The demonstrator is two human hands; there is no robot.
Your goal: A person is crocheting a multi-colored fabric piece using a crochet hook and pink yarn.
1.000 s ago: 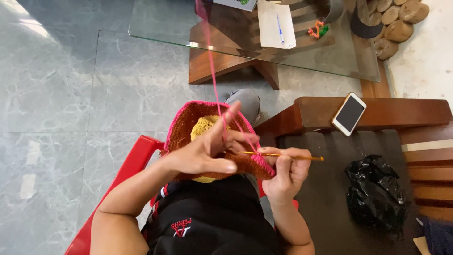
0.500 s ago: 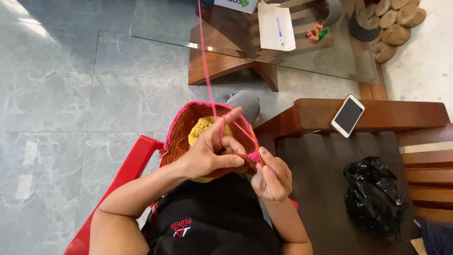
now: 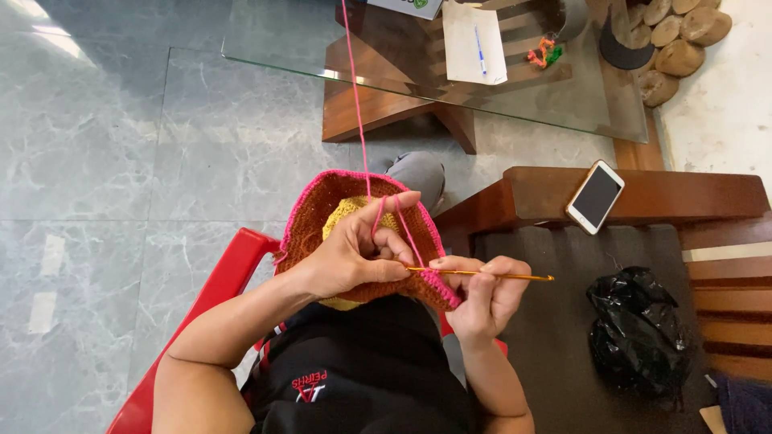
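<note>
1. The left hand (image 3: 354,257) holds a crocheted hat (image 3: 322,221) in the person's lap. The fingers are curled shut around the hat's edge.
2. The hat is brown with a pink rim. A yellow part shows inside it.
3. A pink yarn (image 3: 358,104) runs from the top of the picture down to the left hand. It goes over the first finger, which sticks out straight.
4. The right hand (image 3: 482,297) pinches a thin golden crochet hook (image 3: 482,274). The thumb and fingers are closed tight on the middle of it.
5. The hook lies flat and points left. Its tip is at the pink rim, right beside the left hand's fingers. Its other end sticks out to the right of the hand.
6. The two hands are close together, with the hat's rim between them.
7. The person sits on a red chair (image 3: 233,269) and wears a black shirt.
8. A phone (image 3: 595,197) lies on the wooden arm of a bench to the right.
9. A black plastic bag (image 3: 639,329) sits on the dark seat of that bench.
10. A glass table (image 3: 281,48) stands ahead on the grey floor, with a white paper (image 3: 474,44) and a blue pen on it.
</note>
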